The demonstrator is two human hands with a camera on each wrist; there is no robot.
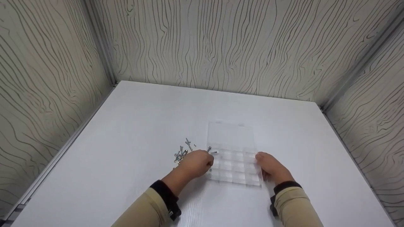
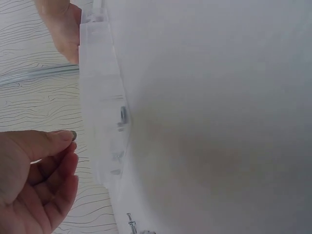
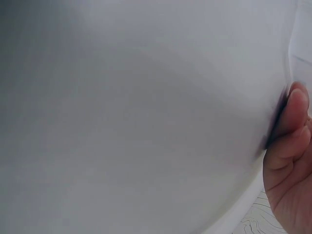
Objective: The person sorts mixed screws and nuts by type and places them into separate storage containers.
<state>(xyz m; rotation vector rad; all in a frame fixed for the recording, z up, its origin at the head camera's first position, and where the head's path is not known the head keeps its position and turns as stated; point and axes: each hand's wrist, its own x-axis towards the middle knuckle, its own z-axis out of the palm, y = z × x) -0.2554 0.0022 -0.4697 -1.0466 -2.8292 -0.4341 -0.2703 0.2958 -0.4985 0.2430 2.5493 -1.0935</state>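
My left hand (image 1: 196, 163) is over the left edge of a clear plastic compartment box (image 1: 237, 166). Between its thumb and fingertip it pinches a small metal bolt (image 1: 209, 148), of which only a round grey end (image 2: 73, 135) shows in the left wrist view. At the box's right edge, my right hand (image 1: 274, 167) grips the wall, thumb on the rim and fingers low at the side. A few small metal pieces, one a nut (image 2: 123, 115), lie inside the left column of compartments. The box's lid (image 1: 231, 134) lies folded back on the far side.
Left of the box, a loose pile of bolts and other small hardware (image 1: 180, 155) lies on the white table (image 1: 142, 116), partly hidden by my left hand. Wood-grain patterned panels (image 1: 202, 44) stand around the table's back and sides.
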